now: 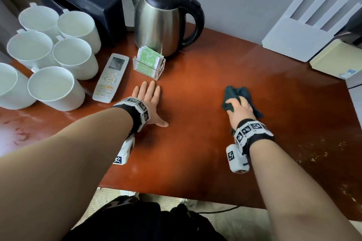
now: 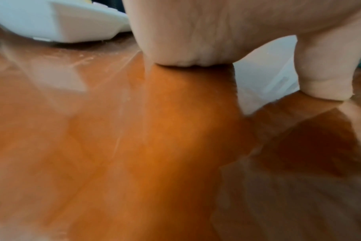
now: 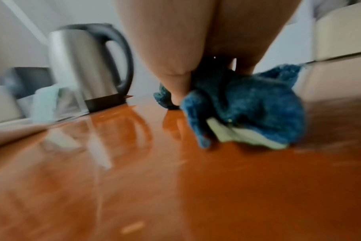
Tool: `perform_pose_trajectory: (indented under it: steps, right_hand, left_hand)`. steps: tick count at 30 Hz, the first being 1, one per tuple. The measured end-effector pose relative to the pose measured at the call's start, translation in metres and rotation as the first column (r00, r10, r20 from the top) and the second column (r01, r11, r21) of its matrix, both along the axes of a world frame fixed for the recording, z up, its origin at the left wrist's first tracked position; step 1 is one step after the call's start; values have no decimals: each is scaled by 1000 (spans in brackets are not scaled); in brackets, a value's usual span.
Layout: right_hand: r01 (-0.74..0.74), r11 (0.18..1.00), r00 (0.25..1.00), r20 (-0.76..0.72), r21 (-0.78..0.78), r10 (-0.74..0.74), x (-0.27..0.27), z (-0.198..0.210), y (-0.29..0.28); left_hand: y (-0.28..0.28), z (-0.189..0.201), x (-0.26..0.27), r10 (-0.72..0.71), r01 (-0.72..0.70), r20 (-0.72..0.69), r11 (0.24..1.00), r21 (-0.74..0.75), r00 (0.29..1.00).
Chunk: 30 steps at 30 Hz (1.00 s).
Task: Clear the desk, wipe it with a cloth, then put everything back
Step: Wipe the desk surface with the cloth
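Note:
My right hand (image 1: 240,106) grips a crumpled dark blue cloth (image 1: 242,93) and presses it on the reddish-brown desk (image 1: 195,143), right of centre. In the right wrist view the cloth (image 3: 247,104) bunches under the fingers, a pale tag showing at its lower edge. My left hand (image 1: 150,101) lies flat on the desk with straight fingers, just right of a white remote control (image 1: 110,78). The left wrist view shows the heel of the palm (image 2: 188,40) resting on the wood.
Several white mugs (image 1: 58,60) crowd the left side. A steel kettle (image 1: 164,19), a clear holder of green packets (image 1: 149,62) and a dark tissue box (image 1: 78,2) stand at the back. A white router (image 1: 305,31) and a cream box (image 1: 337,58) sit at the right.

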State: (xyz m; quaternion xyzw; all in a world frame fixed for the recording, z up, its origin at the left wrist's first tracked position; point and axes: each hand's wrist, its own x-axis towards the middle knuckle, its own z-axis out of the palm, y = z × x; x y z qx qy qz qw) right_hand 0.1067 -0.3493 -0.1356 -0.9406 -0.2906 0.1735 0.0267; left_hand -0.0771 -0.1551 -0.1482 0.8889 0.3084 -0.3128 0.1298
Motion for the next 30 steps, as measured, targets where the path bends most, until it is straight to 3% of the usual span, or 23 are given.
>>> perform_pose_trajectory:
  steps: [4, 7, 9, 11, 14, 16, 19, 21, 25, 28, 30]
  right_hand:
    - [135, 986, 988, -65, -96, -142, 25, 14, -38]
    - [104, 990, 973, -217, 95, -81, 37, 34, -48]
    - [137, 950, 953, -300, 280, -49, 43, 49, -46]
    - [155, 922, 936, -351, 355, -22, 48, 57, -43]
    - [30, 991, 966, -260, 134, 6, 60, 49, -48]
    - [31, 999, 988, -150, 31, -26, 65, 41, -57]
    - [-29, 993, 979, -197, 113, 51, 63, 29, -60]
    - [-174, 984, 963, -200, 41, 179, 52, 18, -52]
    - [-367, 926, 930, -45, -91, 364, 28, -3, -40]
    - [-393, 917, 919, 4, -76, 394, 38, -12, -57]
    - [-328, 940, 944, 13, -95, 331, 55, -9, -73]
  left_hand:
    - [-13, 9, 6, 102, -102, 6, 995, -13, 995]
    - [-36, 13, 19, 166, -165, 30, 986, -37, 986]
    - [-54, 14, 30, 167, -166, 49, 985, -37, 985]
    - [-72, 14, 39, 175, -174, 54, 985, -18, 983]
    - [-91, 13, 46, 231, -232, 36, 973, 15, 972]
    - [-102, 10, 49, 276, -277, 27, 961, 23, 961]
    - [-112, 3, 52, 333, -334, 37, 943, 9, 942]
    - [-114, -1, 51, 349, -349, 54, 937, -12, 936]
    - [-115, -6, 50, 350, -351, 55, 936, 0, 935]
    - [-116, -7, 51, 354, -354, 39, 935, -5, 935]
    - [-116, -7, 52, 350, -350, 28, 937, -6, 936]
